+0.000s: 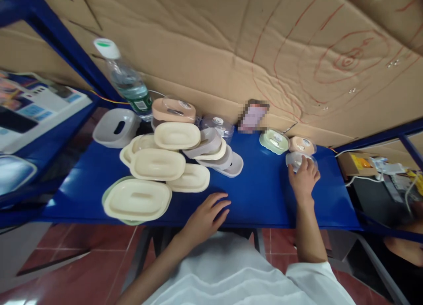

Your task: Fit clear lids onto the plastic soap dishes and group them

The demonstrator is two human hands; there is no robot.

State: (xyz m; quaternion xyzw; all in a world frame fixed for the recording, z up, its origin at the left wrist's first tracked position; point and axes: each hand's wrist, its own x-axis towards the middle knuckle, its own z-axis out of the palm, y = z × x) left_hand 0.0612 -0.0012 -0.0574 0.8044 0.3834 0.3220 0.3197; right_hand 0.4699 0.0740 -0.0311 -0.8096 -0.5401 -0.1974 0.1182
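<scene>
One grey container (114, 135) stood toward the left of the blue bench (254, 177), beside a bottle (132, 87). Cream lids (157, 164) overlapped in front of a peach box (173, 110), next to a fanned pile of mostly grey pieces (228, 160). Your left hand (206, 217) was open and empty near the front edge. Farther right, past a green box (274, 142), your right hand (302, 177) curved its fingers over a clear-topped box (295, 158), before a second peach box (301, 144); whether it gripped could not be told.
</scene>
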